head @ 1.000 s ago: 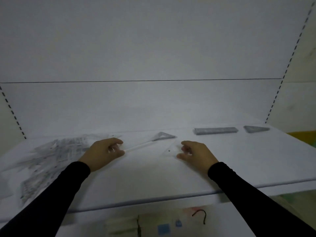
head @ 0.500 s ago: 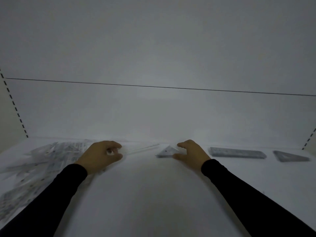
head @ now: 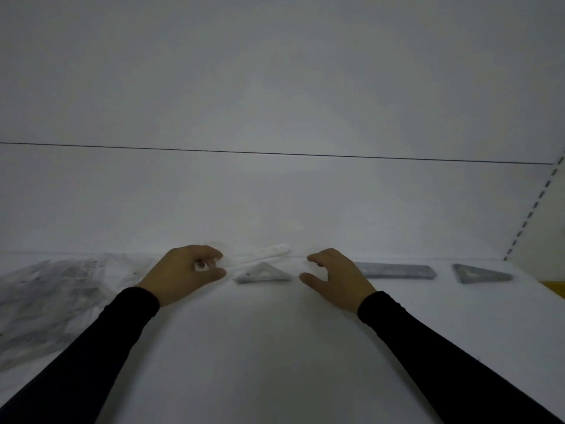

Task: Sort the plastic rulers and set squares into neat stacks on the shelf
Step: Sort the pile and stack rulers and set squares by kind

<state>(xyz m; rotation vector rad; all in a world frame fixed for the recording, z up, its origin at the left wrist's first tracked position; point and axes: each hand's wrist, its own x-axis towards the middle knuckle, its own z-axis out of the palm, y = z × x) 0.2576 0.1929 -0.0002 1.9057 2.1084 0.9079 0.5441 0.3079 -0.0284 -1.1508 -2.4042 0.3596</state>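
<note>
Rulers and set squares lie along a white shelf [head: 275,347] in the dim head view. At the far left a loose, jumbled heap of clear plastic pieces [head: 55,289] spreads toward the near edge. The left hand [head: 183,273], in a black sleeve [head: 91,356], sits at the heap's right side with fingers curled and thumb pressed in, pinching the near end of a clear ruler [head: 263,254]; that ruler slants away to the right, its far end close to the back wall [head: 275,194]. Just right of the left thumb lies a small stack of set squares [head: 263,273], flat on the shelf. The right hand [head: 333,278] is just right of this stack, fingers and thumb spread in a loose curve and holding nothing; it does not touch the stack. Beyond its knuckles, farther right, rests a grey stack of rulers [head: 397,270], and well apart at the far right a second triangular stack [head: 480,273]
</note>
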